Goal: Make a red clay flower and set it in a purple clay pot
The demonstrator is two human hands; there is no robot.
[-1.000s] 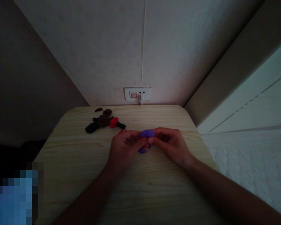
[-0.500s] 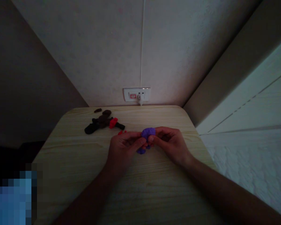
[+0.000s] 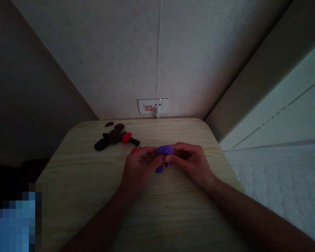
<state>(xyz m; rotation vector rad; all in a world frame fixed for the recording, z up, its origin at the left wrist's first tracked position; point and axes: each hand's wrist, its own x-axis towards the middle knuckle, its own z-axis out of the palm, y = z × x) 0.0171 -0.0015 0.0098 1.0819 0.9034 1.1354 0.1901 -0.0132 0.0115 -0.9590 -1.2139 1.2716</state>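
Note:
A lump of purple modelling clay (image 3: 165,150) is pinched between both hands above the middle of the table. My left hand (image 3: 141,166) grips it from the left, thumb in front and fingers behind. On the other side my right hand (image 3: 191,161) closes on the same lump, its thumb tip meeting the left thumb. Below the thumbs, more purple clay (image 3: 159,169) shows; whether it joins the held lump is hidden. Some red clay bits (image 3: 135,149) lie just behind my left fingers, partly covered by them.
Black, brown and red clay pieces, among them a black lump (image 3: 102,144) and a red piece (image 3: 126,138), lie at the back left of the wooden table (image 3: 168,217). A wall socket (image 3: 152,106) with a plug sits behind the table's rear edge. A white quilted surface (image 3: 273,185) lies to the right.
The purple lump has tilted and looks flatter and wider from here, its top slightly lower. Both thumbs have come closer together. The other clay pieces stay where they were.

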